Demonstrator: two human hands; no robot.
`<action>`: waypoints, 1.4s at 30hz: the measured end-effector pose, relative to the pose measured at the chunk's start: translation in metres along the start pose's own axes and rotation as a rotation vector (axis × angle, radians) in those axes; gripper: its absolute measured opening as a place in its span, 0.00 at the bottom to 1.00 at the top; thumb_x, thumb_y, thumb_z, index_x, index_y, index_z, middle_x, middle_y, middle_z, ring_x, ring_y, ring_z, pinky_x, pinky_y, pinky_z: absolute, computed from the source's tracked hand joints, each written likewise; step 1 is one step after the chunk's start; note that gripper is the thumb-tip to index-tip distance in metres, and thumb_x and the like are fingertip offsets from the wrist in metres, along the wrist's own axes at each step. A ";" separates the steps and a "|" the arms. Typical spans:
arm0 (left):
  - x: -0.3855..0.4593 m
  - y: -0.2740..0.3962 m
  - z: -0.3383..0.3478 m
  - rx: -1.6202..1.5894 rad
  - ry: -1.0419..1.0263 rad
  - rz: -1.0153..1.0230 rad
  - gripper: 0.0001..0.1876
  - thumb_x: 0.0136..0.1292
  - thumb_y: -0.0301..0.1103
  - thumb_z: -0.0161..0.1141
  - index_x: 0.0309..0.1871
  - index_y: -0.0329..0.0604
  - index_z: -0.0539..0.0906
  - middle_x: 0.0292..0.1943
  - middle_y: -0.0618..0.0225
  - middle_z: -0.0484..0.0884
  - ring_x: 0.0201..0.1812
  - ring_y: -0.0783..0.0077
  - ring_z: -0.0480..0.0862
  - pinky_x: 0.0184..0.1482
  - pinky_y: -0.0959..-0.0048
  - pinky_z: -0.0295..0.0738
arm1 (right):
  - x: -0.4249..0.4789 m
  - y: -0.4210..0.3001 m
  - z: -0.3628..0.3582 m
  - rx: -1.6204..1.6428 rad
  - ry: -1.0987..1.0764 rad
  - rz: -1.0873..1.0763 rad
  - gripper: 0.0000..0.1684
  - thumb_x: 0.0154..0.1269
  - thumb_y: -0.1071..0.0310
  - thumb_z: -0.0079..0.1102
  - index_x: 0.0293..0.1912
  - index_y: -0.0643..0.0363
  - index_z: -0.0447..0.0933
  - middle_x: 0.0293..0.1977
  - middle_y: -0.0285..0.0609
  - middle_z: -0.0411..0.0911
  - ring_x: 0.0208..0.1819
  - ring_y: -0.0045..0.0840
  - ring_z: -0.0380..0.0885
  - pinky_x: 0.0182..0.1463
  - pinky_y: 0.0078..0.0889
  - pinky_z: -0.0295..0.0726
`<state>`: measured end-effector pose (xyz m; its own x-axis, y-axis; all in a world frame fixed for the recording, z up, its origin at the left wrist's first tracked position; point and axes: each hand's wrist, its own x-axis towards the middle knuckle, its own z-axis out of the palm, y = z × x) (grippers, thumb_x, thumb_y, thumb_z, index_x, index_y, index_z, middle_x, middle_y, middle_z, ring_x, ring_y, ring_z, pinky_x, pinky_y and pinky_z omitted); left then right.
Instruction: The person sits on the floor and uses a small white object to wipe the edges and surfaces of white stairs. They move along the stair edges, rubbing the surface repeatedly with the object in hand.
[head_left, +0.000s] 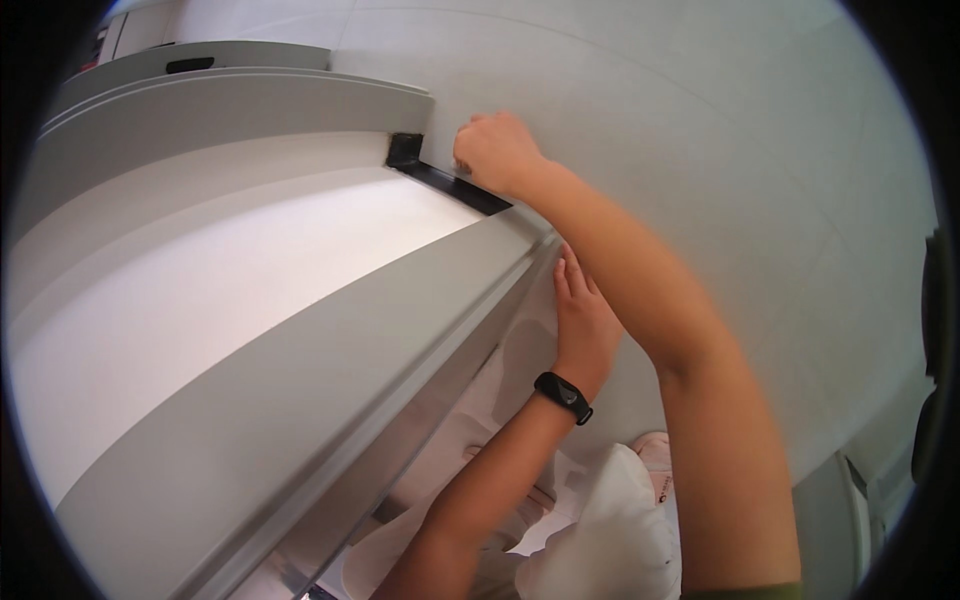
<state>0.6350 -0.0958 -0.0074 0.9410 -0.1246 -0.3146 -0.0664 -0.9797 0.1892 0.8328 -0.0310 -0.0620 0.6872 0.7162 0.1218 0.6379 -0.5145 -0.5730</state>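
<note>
Before me lies a long grey cabinet-like unit (360, 315) with a white inner surface (262, 240). A black strip (457, 187) runs across its end, between the two grey rails. My right hand (496, 148) is beside that strip, outside the unit's end, with its fingers curled. Whether anything is inside those fingers is hidden. My left hand (591, 322) is at the near end corner of the unit, fingers extended and partly covered by my right forearm. A black fitness band (562, 397) is around my left wrist.
Pale floor tiles (720, 172) spread to the right. A glossy side panel (442, 431) below the near rail shows reflections. Behind the unit stands a grey panel with a black slot (190, 65). My white trousers (600, 525) and a pink shoe (654, 456) are below.
</note>
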 end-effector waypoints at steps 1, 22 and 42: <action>0.000 -0.001 0.000 -0.109 0.025 -0.014 0.27 0.67 0.31 0.56 0.68 0.26 0.71 0.69 0.35 0.67 0.72 0.38 0.65 0.74 0.48 0.59 | 0.000 0.002 -0.001 0.037 0.035 0.069 0.03 0.50 0.71 0.64 0.27 0.51 0.84 0.33 0.38 0.84 0.42 0.35 0.81 0.42 0.40 0.77; -0.006 -0.010 -0.002 0.306 0.020 0.041 0.26 0.67 0.29 0.55 0.67 0.26 0.71 0.69 0.36 0.68 0.71 0.39 0.67 0.73 0.50 0.61 | -0.022 -0.007 -0.030 0.013 -0.347 -0.184 0.05 0.50 0.74 0.67 0.30 0.56 0.84 0.30 0.46 0.84 0.35 0.42 0.84 0.36 0.43 0.82; -0.006 -0.014 0.005 0.337 0.055 0.016 0.22 0.66 0.29 0.58 0.62 0.28 0.75 0.65 0.41 0.71 0.71 0.43 0.68 0.72 0.52 0.62 | -0.031 -0.013 -0.040 0.047 -0.452 -0.018 0.06 0.48 0.75 0.63 0.29 0.52 0.81 0.28 0.46 0.82 0.34 0.44 0.82 0.34 0.45 0.78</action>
<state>0.6287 -0.0820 -0.0129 0.9548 -0.1404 -0.2620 -0.1783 -0.9758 -0.1269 0.8173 -0.0649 -0.0262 0.4485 0.8641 -0.2285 0.6245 -0.4859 -0.6114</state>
